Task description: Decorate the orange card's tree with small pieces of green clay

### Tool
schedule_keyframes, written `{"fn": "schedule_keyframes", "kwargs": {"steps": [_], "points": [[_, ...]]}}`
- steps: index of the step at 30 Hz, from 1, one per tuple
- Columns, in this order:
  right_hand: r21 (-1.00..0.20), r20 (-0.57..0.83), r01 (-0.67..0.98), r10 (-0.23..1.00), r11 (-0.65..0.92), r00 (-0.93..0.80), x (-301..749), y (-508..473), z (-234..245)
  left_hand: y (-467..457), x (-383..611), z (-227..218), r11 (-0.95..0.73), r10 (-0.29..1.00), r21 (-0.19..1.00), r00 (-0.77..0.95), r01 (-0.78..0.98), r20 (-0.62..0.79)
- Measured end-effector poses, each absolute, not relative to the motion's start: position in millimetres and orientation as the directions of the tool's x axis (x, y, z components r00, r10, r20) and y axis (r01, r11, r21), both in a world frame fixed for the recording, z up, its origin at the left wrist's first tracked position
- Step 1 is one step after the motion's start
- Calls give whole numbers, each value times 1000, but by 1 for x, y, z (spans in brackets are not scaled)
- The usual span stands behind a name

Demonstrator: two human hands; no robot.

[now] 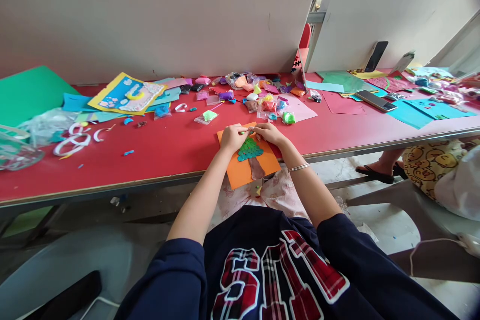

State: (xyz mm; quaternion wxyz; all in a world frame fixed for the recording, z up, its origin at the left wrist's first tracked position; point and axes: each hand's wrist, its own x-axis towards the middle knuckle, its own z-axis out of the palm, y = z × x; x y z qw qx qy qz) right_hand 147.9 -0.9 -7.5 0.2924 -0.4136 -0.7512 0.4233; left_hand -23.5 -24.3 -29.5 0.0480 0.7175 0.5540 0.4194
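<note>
Here's the left hand (233, 138), curled, pinching a speck of green clay (243, 133) at the top of the clay tree (250, 151); the right hand (269, 133) bends its fingers in beside it, grip impossible to tell. Beneath them, the orange card (240, 174) overhangs the red table's (180, 147) front edge.
</note>
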Motion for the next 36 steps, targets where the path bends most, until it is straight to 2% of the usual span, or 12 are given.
{"fn": "schedule_keyframes", "kwargs": {"steps": [12, 21, 31, 36], "points": [[-889, 139, 362, 917, 282, -373, 146, 4, -14, -27, -22, -26, -389, 818, 520, 26, 760, 574], [-857, 152, 394, 894, 332, -422, 147, -2, -9, -26, -24, -30, -389, 838, 481, 85, 786, 539], [-856, 121, 407, 890, 317, -439, 147, -2, -8, -26, -25, -29, -391, 837, 443, 111, 806, 536], [-865, 155, 391, 909, 314, -387, 147, 2, -13, -26, -24, -29, -409, 837, 460, 122, 788, 534]]}}
